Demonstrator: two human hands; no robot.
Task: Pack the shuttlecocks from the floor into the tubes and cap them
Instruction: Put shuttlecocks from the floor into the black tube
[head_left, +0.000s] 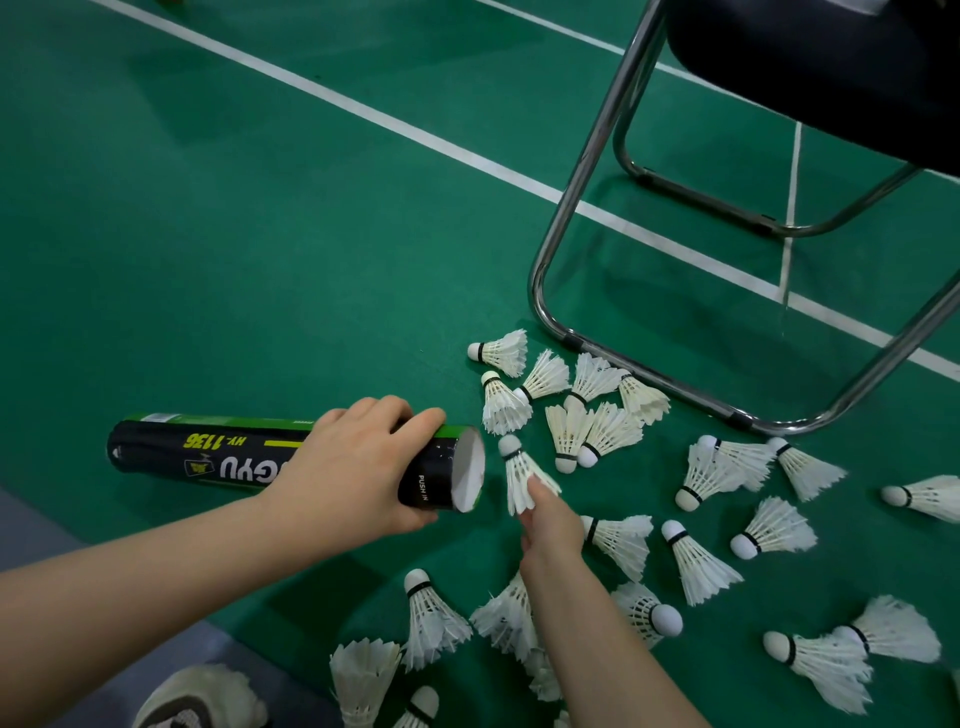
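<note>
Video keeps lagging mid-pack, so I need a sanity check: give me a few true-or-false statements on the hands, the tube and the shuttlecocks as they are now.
1. The left hand grips the black and green cardboard tube near its open end. True.
2. That end of the tube is capped. False: it is uncapped and its pale inside shows.
3. The right hand pinches a white feathered shuttlecock by its feathers. True.
4. That shuttlecock is already inside the tube. False: it is outside, just beside the open end.
5. Every shuttlecock is packed. False: many loose shuttlecocks lie on the green court floor near the chrome chair frame.
</note>
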